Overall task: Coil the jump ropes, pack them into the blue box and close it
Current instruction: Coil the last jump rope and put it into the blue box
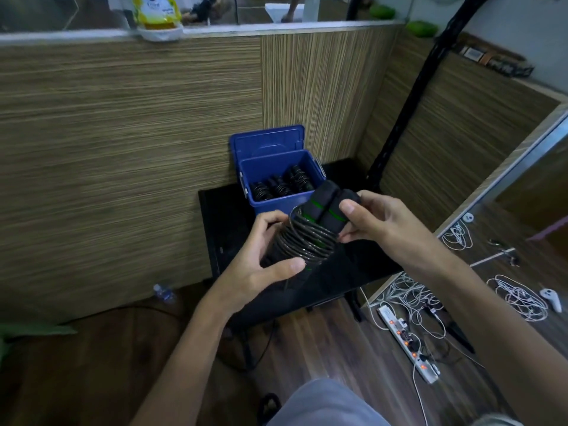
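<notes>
Now both hands, the left hand (pixel 270 256) and the right hand (pixel 378 219), squeeze a coiled jump rope (pixel 310 238) tight. Next it probably goes into the open blue box (pixel 278 207), at the table's (pixel 353 272) back edge.

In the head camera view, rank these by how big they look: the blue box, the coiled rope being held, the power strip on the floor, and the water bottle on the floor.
1. Blue box with its lid open
2. Coiled rope, though nearer the camera, so this is unsure
3. Power strip
4. Water bottle
</notes>
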